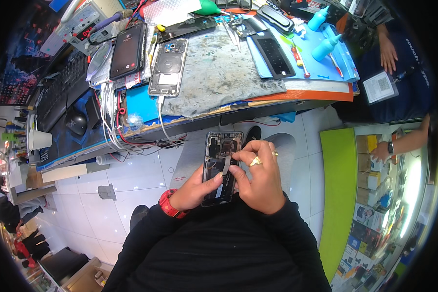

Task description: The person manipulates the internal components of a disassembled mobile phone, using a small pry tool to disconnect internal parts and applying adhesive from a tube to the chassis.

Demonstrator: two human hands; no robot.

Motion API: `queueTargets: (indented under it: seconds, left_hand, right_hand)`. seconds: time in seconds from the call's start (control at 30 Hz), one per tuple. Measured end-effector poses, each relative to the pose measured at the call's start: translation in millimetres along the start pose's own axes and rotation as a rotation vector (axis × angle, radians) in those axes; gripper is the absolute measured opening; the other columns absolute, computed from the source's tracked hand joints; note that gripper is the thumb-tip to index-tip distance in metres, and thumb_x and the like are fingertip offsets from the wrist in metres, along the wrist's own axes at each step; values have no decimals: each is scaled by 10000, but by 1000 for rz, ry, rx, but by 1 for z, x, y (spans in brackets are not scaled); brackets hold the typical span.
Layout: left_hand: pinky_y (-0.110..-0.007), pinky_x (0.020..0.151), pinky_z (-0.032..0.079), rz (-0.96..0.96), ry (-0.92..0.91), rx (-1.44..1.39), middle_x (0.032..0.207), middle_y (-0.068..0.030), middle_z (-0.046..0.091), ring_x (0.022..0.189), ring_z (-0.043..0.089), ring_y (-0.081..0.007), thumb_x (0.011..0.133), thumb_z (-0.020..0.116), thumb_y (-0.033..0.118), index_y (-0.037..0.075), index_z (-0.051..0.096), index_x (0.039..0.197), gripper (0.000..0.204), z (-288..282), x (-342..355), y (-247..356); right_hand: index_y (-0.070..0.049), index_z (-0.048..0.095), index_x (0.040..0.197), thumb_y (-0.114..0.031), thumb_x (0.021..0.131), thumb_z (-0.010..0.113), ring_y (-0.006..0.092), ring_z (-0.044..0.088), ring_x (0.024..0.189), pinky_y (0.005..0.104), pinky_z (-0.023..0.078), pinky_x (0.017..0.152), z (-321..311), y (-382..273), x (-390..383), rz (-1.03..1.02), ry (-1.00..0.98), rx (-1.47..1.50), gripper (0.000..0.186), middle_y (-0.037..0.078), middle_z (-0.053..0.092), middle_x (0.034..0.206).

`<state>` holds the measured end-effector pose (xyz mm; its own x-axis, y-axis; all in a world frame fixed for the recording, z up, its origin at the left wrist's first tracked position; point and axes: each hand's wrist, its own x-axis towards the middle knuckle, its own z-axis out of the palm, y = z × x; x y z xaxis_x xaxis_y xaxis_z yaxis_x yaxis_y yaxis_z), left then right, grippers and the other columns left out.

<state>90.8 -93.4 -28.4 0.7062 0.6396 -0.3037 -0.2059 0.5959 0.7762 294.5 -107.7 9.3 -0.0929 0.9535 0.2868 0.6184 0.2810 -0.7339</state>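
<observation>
An opened dark phone [218, 190] with its inner parts showing is held upright over my lap. My left hand [194, 191], with a red watch on its wrist, grips the phone along its left side, thumb laid over the inside. My right hand [259, 177], wearing gold rings, has its fingertips pinched at a pale flat strip [227, 164], apparently a flex cable, across the phone's middle; the exact hold under the fingers is hidden.
The bench ahead holds a grey mat [209, 73], an opened silver phone [168, 65], a black phone [126, 51], a blue tray [333, 68] with bottles, cables and tools. Other people's hands [388, 53] show at right, above a lit display case [374, 209].
</observation>
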Motion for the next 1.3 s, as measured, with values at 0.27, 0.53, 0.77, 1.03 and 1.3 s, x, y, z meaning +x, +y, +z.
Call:
queueTargets:
  seconds: [0.27, 0.53, 0.77, 1.03, 1.3]
  left_hand:
    - [-354, 1084, 453, 40, -12, -72, 1456, -80, 499, 1311, 520, -162, 1082, 403, 557, 33, 314, 1566, 719, -4, 4, -7]
    - [-342, 1003, 516, 29, 33, 0, 1369, -99, 552, 1207, 602, -171, 1050, 347, 648, 28, 319, 1553, 799, 0, 7, 0]
    - [-342, 908, 590, 5, -8, -52, 1275, -127, 601, 1082, 687, -193, 1025, 339, 687, 33, 349, 1521, 821, 2, 7, -4]
    - [-361, 934, 571, 22, -35, -94, 1294, -141, 598, 1123, 669, -216, 1000, 384, 716, 19, 323, 1540, 884, -1, 10, -4]
    - [-378, 1033, 472, 168, -115, 28, 1321, -138, 563, 1218, 584, -214, 982, 462, 711, 0, 308, 1550, 922, -1, 12, -17]
  right_hand:
    - [8, 715, 1045, -55, 801, 756, 332, 554, 935, 446, 451, 826, 4, -1, 0, -66, 49, -136, 255, 129, 581, 1032]
    - [25, 706, 1026, -44, 791, 759, 333, 570, 946, 442, 462, 832, 6, 2, 0, -78, 27, -124, 251, 133, 585, 1020]
    - [4, 641, 903, -16, 771, 781, 369, 565, 988, 447, 458, 873, -3, 9, 5, 19, -129, 78, 194, 166, 555, 1076]
    - [-13, 559, 1113, -32, 865, 747, 246, 574, 1035, 335, 510, 772, 4, 7, -2, 290, -23, 386, 312, 136, 558, 1106]
    - [-31, 489, 1198, -55, 932, 717, 82, 575, 851, 218, 480, 614, 14, 13, -5, 762, -18, 1162, 351, 45, 577, 1023]
